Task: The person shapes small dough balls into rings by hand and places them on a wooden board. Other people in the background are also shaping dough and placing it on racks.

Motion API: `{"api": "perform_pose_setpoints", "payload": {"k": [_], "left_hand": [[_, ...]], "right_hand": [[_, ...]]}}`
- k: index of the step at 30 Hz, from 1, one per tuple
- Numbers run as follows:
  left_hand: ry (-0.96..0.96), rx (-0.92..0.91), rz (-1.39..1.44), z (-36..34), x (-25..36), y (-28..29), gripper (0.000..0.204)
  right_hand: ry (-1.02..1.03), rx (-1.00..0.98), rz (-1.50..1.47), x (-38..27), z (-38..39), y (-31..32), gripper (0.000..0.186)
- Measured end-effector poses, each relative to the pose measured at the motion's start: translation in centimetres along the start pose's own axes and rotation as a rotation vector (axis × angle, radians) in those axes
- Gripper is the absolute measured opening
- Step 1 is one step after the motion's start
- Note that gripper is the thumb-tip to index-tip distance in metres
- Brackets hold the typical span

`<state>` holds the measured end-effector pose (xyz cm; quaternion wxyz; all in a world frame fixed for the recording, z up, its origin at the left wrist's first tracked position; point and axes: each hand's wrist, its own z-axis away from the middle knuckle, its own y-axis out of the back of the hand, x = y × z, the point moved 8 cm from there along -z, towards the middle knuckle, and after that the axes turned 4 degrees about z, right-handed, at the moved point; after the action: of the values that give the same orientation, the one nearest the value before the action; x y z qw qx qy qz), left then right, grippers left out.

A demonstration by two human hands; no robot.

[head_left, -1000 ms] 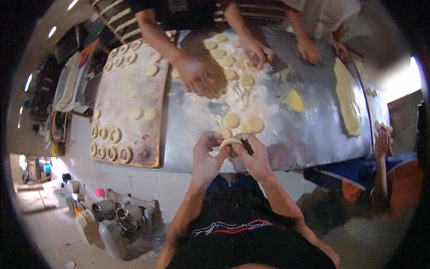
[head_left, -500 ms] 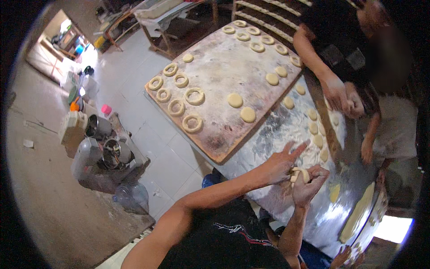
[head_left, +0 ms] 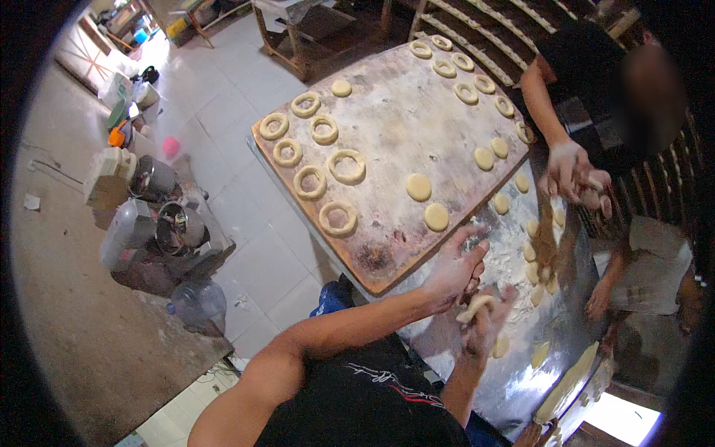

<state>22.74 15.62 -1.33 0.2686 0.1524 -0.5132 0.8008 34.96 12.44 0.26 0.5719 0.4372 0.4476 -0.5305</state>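
Observation:
Over the near edge of the floured metal table, my right hand point(head_left: 488, 326) holds a pale dough ring point(head_left: 477, 307), whose far part is hidden by the fingers. Just left of it is my left hand point(head_left: 454, 274), its fingers apart and slightly bent, with nothing visible in them. Beyond my left hand lies a wooden board point(head_left: 395, 97) dusted with flour. Dough rings point(head_left: 346, 166) sit along its left side and far right edge. Flat dough rounds point(head_left: 418, 187) lie nearer its right edge. More rounds point(head_left: 530, 252) rest on the metal table point(head_left: 454, 357) to the right.
Across the table a co-worker point(head_left: 570, 171) has both hands together over the table edge. A long dough strip point(head_left: 566, 387) lies at the lower right, beside another person's hand point(head_left: 529, 433). Pots point(head_left: 179, 227) and a plastic bottle point(head_left: 199, 304) stand at left. Racks point(head_left: 484, 33) stand behind.
My hands have moved left toward the board, with the dough ring in my right hand. My left hand's fingers, stretched out before, are now more bent. The view has shifted.

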Motion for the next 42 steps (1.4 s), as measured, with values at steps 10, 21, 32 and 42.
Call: {"api": "perform_pose_setpoints", "payload": {"k": [10, 21, 32, 42], "left_hand": [[-0.157, -0.435, -0.653, 5.8, -1.7, -2.5, 0.066], [-0.535, 0.337, -0.616, 8.7, -2.4, 0.2, 0.047], [-0.632, 0.195, -0.526, 8.6, 0.0, 1.7, 0.05], [-0.609, -0.007, -0.581, 6.2, 4.9, 3.3, 0.043]], "right_hand": [[0.287, 0.059, 0.399, -4.5, 2.2, 3.3, 0.033], [0.198, -0.318, -0.395, -2.3, 5.5, 2.4, 0.044], [-0.099, -0.233, -0.569, -1.1, 5.8, -1.8, 0.06], [-0.206, -0.112, -0.625, 0.0, 2.9, -6.5, 0.063]]}}
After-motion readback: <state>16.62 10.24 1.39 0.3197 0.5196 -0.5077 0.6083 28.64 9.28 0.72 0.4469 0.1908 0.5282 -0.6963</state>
